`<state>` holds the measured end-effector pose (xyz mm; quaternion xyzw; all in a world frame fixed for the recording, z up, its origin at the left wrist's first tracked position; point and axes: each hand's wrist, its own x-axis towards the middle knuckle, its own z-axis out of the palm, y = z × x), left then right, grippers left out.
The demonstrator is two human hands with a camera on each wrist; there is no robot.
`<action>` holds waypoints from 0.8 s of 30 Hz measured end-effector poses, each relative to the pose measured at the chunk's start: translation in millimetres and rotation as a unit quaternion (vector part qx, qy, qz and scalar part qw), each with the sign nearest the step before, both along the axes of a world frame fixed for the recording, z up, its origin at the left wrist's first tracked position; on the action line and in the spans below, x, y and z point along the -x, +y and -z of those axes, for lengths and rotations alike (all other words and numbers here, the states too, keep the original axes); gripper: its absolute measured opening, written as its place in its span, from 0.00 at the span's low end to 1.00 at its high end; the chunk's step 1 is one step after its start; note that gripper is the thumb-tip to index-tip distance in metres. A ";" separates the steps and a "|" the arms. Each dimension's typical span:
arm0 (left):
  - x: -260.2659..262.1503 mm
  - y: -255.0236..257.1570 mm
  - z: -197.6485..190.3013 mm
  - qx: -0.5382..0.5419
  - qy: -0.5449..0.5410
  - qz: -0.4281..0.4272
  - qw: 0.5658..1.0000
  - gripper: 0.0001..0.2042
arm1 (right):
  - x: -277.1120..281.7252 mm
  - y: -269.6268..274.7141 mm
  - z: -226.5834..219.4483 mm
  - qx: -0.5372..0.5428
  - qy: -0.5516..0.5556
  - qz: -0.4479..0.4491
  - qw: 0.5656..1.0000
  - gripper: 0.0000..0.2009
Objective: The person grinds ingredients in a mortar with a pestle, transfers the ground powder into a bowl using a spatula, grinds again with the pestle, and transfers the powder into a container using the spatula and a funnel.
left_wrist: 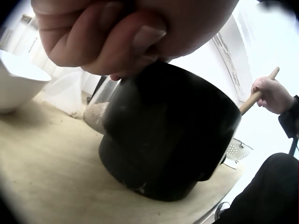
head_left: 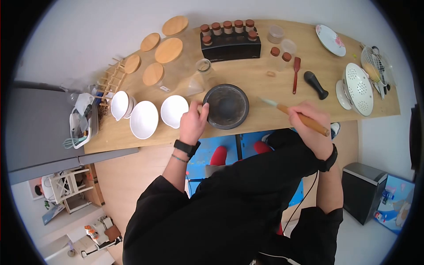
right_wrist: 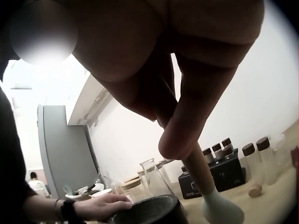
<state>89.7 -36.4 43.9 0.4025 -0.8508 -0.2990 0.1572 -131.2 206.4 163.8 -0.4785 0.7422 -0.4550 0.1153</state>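
A dark stone mortar [head_left: 227, 107] stands near the table's front edge. My left hand [head_left: 193, 123] grips its left rim, thumb at the rim; in the left wrist view the curled fingers [left_wrist: 135, 39] lie at the top of the mortar [left_wrist: 168, 135]. To the right, my right hand [head_left: 311, 125] holds the wooden handle [head_left: 314, 124] of a utensil with a pale green head [head_left: 268, 102], raised beside the mortar. The right wrist view shows that pale head [right_wrist: 222, 208] below the fingers, right of the mortar [right_wrist: 148, 211].
White bowls [head_left: 144, 119] stand left of the mortar, a glass jar [head_left: 203, 66] and a black spice rack [head_left: 231, 49] behind it. To the right are a red spatula [head_left: 296, 75], a black pestle [head_left: 315, 85] and a white colander [head_left: 358, 89]. Wooden-lidded jars [head_left: 168, 50] stand back left.
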 end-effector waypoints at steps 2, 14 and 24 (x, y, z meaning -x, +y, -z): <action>-27.1 -3.5 16.9 -0.019 0.084 -0.021 0.996 0.18 | 3.4 -1.3 -3.4 0.003 0.022 0.046 0.999 0.03; -108.5 -31.1 46.5 -0.437 0.140 -0.230 0.858 0.24 | 11.6 -22.4 16.4 0.032 0.059 -0.042 0.997 0.02; -153.0 6.3 13.9 -0.362 0.004 -0.121 0.924 0.17 | -5.2 12.8 6.1 0.027 0.044 -0.071 0.996 0.03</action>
